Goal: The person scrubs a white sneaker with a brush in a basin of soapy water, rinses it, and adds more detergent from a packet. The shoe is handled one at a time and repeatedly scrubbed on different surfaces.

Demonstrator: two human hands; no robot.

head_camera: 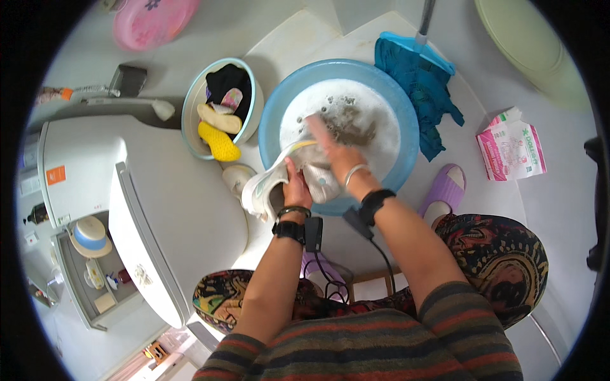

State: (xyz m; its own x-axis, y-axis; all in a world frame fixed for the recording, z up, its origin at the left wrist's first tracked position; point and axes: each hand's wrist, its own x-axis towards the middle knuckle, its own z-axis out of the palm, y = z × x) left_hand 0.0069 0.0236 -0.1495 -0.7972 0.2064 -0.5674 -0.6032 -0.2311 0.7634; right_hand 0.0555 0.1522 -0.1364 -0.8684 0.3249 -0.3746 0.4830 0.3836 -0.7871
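My left hand (298, 189) grips a white sneaker (262, 193) over the near left side of a big blue basin (406, 143). The sneaker is tilted, and its toe points toward the water. In my right hand (347, 164) is a pink hand tool (318, 129), perhaps a brush; motion blurs it, and its working end cannot be made out. The tool reaches past the sneaker over the basin. White suds (310, 97) cover much of the water, with a murky grey patch in the middle. Black straps with small dark devices circle both wrists.
Left of the basin, a small tub (257, 112) holds dark cloth, insoles and a yellow textured piece. Another pale shoe (236, 178) lies beside a white toilet (190, 190). A teal mop (412, 74) touches the basin's right side. Farther right stands a washing powder box (511, 147).
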